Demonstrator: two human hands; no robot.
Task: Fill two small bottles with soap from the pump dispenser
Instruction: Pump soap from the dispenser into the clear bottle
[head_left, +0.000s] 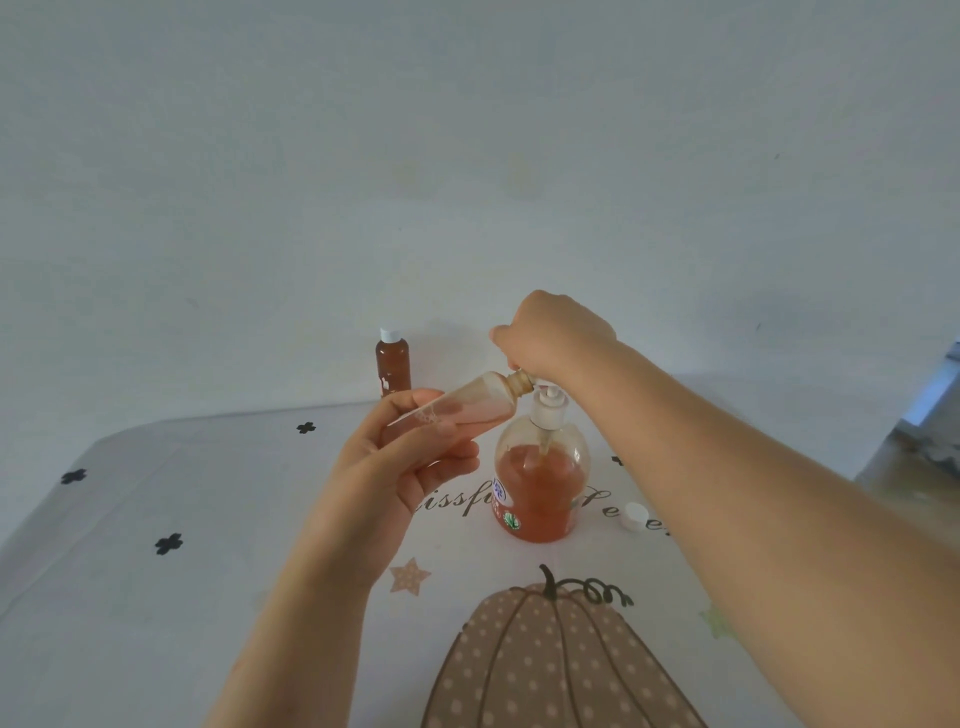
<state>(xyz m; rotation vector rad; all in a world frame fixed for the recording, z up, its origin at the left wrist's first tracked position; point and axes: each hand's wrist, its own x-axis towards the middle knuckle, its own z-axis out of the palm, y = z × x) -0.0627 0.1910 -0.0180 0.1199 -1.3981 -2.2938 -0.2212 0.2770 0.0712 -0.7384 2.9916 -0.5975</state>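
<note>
Left hand (410, 457): grip curled round a small bottle (467, 402), thumb on top, fingers wrapped beneath. The bottle is uncapped and lies tilted close to horizontal, with its open neck pointing to 2 o'clock, just beside the pump head (549, 406). There is a little orange soap inside, pooled along the lower side.

Right hand (550, 332): above the pump head with its back to the camera, fingers bent downward and mostly hidden. Cannot tell whether the grip presses or pinches the pump head; the fingertips come down at the bottle neck.

Pump dispenser (540, 483): upright on the table (208, 519), about half full of orange soap.

Second small bottle (393, 366): upright at 10 o'clock from the dispenser, at the far table edge. It has a white cap on and is filled with brownish soap.

Loose white cap (636, 517): on the table at 4 o'clock from the dispenser, near it but apart.

The table cover carries a pumpkin print (545, 660) at 6 o'clock.
</note>
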